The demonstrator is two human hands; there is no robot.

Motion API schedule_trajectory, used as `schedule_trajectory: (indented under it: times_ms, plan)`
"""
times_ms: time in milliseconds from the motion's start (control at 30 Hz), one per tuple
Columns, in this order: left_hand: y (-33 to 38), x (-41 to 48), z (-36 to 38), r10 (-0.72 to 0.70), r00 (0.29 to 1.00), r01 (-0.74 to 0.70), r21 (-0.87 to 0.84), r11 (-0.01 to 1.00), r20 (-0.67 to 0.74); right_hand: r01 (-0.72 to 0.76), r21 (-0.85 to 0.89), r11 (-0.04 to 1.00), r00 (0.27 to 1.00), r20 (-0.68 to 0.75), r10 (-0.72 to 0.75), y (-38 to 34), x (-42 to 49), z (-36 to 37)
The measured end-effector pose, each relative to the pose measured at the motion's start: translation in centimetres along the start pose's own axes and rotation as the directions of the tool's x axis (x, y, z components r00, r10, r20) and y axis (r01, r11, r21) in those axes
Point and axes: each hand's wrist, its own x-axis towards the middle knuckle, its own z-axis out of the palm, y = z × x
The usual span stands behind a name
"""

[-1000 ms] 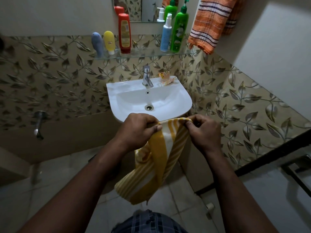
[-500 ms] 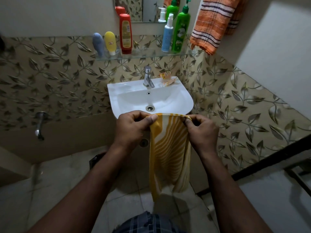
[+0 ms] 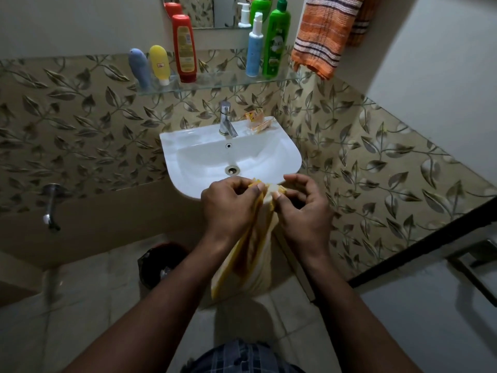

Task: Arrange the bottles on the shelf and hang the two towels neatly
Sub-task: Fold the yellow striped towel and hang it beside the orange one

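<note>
A yellow and white striped towel (image 3: 251, 257) hangs folded in front of the sink, held at its top edge. My left hand (image 3: 228, 205) pinches that edge between thumb and fingers. Close beside it, my right hand (image 3: 301, 208) pinches the same top edge. On the glass shelf (image 3: 220, 83) stand a blue-grey tube (image 3: 139, 67), a yellow tube (image 3: 160, 64), a red bottle (image 3: 184, 47), a white and blue spray bottle (image 3: 254, 47) and a green pump bottle (image 3: 277, 41). An orange striped towel (image 3: 325, 33) hangs at the upper right.
A white sink (image 3: 188, 168) with a chrome tap (image 3: 226, 119) stands just beyond my hands; a soap packet (image 3: 258, 121) lies on its rim. A mirror (image 3: 226, 9) is above the shelf. A dark bin (image 3: 158, 262) sits on the floor at left, below a wall tap (image 3: 51, 208).
My hands have come together, bringing the two top corners of the yellow towel close so it hangs folded narrower. The view has shifted slightly.
</note>
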Motion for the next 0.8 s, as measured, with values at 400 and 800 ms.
schedule_trajectory:
  times_ms: [400,800]
  plan:
    - [-0.6,-1.8,0.2,-0.103,0.994,0.105,-0.104,0.989,0.025,-0.031,-0.063,0.998,0.999,0.013,0.032,0.1,-1.1,0.8]
    - [-0.4,-2.4,-1.0,-0.048,0.999,0.046,-0.066,0.997,-0.023,-0.056,0.018,0.998,0.997,0.062,0.054,-0.9,-1.7,1.2]
